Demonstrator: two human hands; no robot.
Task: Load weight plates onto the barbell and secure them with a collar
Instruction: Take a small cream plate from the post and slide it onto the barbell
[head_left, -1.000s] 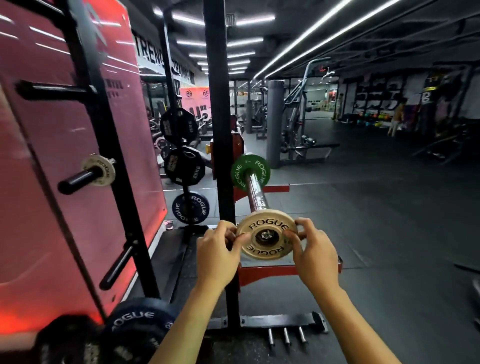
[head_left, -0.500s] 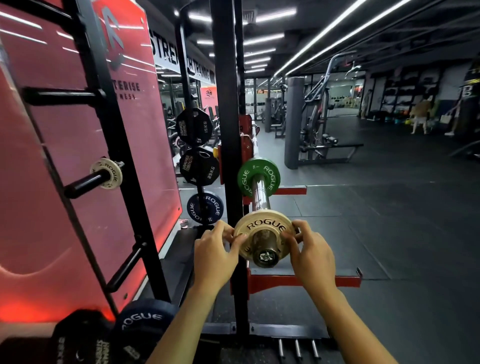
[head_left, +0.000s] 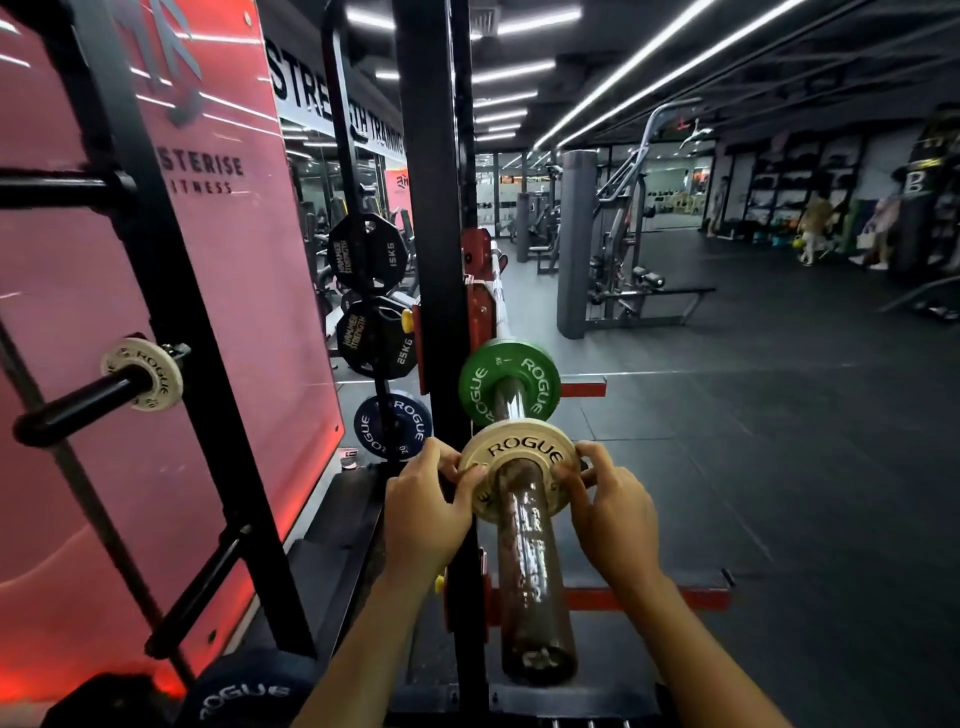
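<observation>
Since the earlier frames the white plate (head_left: 519, 462) has travelled up the barbell sleeve (head_left: 530, 561): a second ago it sat at the sleeve's tip, now a long stretch of bare sleeve sticks out between the wrists toward the camera.

Left hand (head_left: 423, 506) pinches the plate's left rim, thumb on the front face, fingers curled behind. Right hand (head_left: 610, 512) pinches the right rim the same way. Plate is threaded on the sleeve, upright, lettering facing the camera.

Green plate (head_left: 509, 384) sits farther along the sleeve, just beyond the hands. A short gap of shiny bar shows between it and the white plate; the two are not touching.

Black rack upright (head_left: 434, 208) rises just left of the left hand. Beyond it, left of the hands, black plates (head_left: 371, 296) and a blue plate (head_left: 392, 423) hang on pegs. Far left, a small white plate (head_left: 143, 371) sits on a black peg against the red wall panel (head_left: 78, 312).
</observation>
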